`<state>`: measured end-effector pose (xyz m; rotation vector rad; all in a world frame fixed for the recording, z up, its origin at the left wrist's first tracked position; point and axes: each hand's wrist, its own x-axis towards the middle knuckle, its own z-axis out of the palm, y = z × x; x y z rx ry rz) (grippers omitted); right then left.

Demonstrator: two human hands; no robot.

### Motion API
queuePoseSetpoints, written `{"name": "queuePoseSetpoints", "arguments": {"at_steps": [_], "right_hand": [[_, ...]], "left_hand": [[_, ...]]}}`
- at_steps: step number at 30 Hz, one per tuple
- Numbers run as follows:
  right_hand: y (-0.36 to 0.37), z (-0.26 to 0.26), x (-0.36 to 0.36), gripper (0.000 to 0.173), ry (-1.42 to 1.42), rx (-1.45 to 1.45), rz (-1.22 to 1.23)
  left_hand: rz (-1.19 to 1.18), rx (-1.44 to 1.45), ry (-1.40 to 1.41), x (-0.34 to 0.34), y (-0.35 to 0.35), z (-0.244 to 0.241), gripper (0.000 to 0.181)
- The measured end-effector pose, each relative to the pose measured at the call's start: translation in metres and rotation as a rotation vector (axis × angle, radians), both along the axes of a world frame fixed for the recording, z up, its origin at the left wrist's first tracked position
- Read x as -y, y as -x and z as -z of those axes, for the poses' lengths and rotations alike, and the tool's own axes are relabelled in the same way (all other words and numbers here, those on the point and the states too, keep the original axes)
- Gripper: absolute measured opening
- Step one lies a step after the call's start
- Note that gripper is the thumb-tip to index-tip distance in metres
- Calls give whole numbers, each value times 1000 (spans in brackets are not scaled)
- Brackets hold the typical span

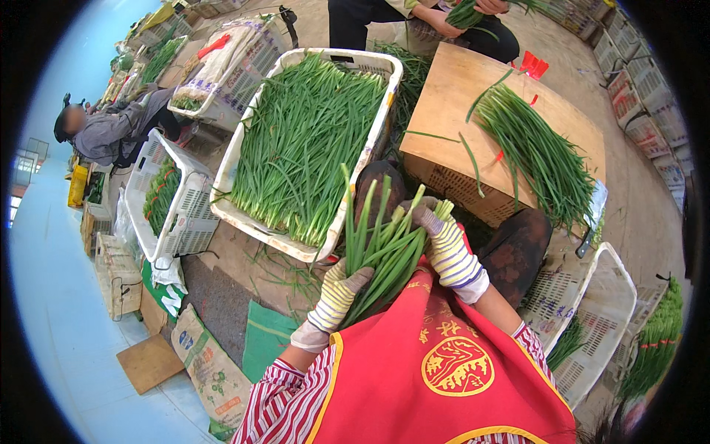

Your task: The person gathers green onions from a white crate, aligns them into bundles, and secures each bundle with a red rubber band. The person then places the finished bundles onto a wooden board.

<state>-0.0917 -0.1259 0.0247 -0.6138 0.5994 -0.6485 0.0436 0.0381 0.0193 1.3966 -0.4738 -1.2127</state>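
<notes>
A loose bunch of garlic chives (pixel 383 258) lies across my lap, pale stem ends pointing up and away from me. My left hand (pixel 346 280), in a striped knit glove, wraps the bunch from the left with the thumb over the leaves. At the upper right of the bunch, my right hand (pixel 432 222) in a matching glove grips some pale stems. Just beyond stands a white plastic crate (pixel 302 254) filled with garlic chives (pixel 310 144). On the wooden board (pixel 444 100) to the right rests a larger chive bundle (pixel 532 144) with red ties under and near it.
A knife (pixel 592 216) lies at the board's right edge, blade partly under leaves. White crates stand at left (pixel 188 222) and lower right (pixel 596 327). Across from me a person's hands (pixel 444 21) hold chives. Another person (pixel 122 133) sits at far left.
</notes>
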Motion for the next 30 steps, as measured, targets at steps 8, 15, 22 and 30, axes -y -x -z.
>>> {"name": "queuePoseSetpoints", "arguments": {"at_steps": [8,15,22,30], "right_hand": [[3,-9,5,31,11,58,5],[3,6,1,27,-65,149,79],[-6,-16,1,41,159,-119,-154],[-6,-9,-2,21,186,-182,-71]], "left_hand": [[-13,-64,9,-8,-6,5,35],[-216,-229,-26,-13,-27,16,42],[-136,41,23,8,-6,-4,29],[-55,15,45,8,12,4,29]]}}
